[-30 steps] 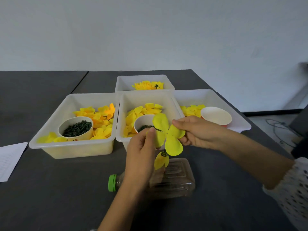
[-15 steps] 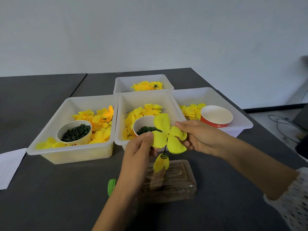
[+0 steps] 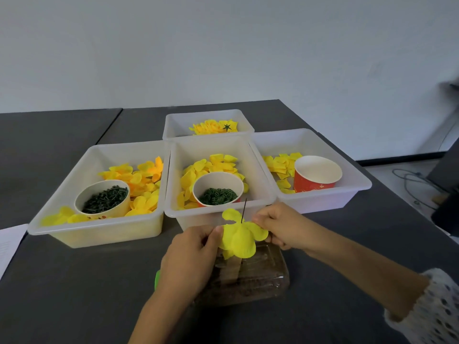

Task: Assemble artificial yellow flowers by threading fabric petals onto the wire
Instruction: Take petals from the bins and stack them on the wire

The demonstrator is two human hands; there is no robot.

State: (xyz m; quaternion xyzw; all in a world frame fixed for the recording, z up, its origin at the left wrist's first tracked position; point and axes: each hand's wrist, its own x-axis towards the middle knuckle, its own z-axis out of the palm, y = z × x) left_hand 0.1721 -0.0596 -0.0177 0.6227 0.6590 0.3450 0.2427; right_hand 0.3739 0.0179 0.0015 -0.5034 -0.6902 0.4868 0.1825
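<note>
Threading step's in progress: the left hand [image 3: 191, 254] and right hand [image 3: 278, 225] are each pinching an edge of the yellow petal piece [image 3: 239, 237], with the thin wire [image 3: 244, 210] poking up through its middle, just above the lying plastic bottle [image 3: 248, 276] on the near bench [image 3: 74, 294]. Next move is probably seating it lower, then grabbing another petal. Count: four white trays [image 3: 99, 229] and three paper cups [image 3: 101, 199].

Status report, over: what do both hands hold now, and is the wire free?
Left hand and right hand pinch yellow petal. Wire pokes up through petal, tip bare. Nothing blocking; plastic bottle lies underneath.
</note>
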